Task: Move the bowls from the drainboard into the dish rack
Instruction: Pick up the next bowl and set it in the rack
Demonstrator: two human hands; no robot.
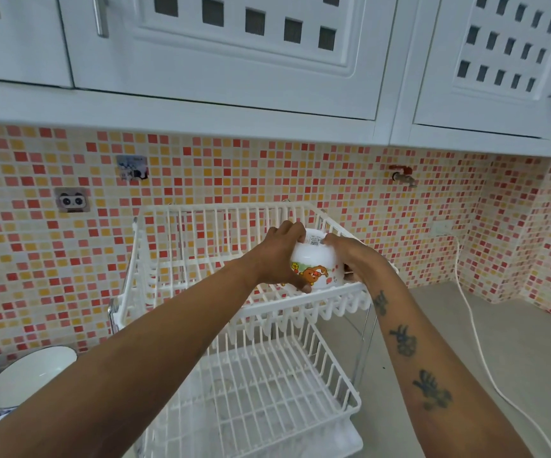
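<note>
Over the dish rack (pixel 201 226), both outstretched hands (pixel 314 256) around an upturned bowl (pixel 314 262).

Bowl stack (pixel 9 385) cut by left edge; rack's (pixel 267 401) lowest tray under the forearms.

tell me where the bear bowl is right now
The bear bowl is upside down over the dish rack's upper tier, right of centre, held between the left hand and right hand.

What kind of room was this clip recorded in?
Most likely a home kitchen: a white two-tier dish rack stands on a countertop against a mosaic-tile backsplash, white wall cabinets hang above, and both hands hold a bowl upside down at the top tier.
</note>
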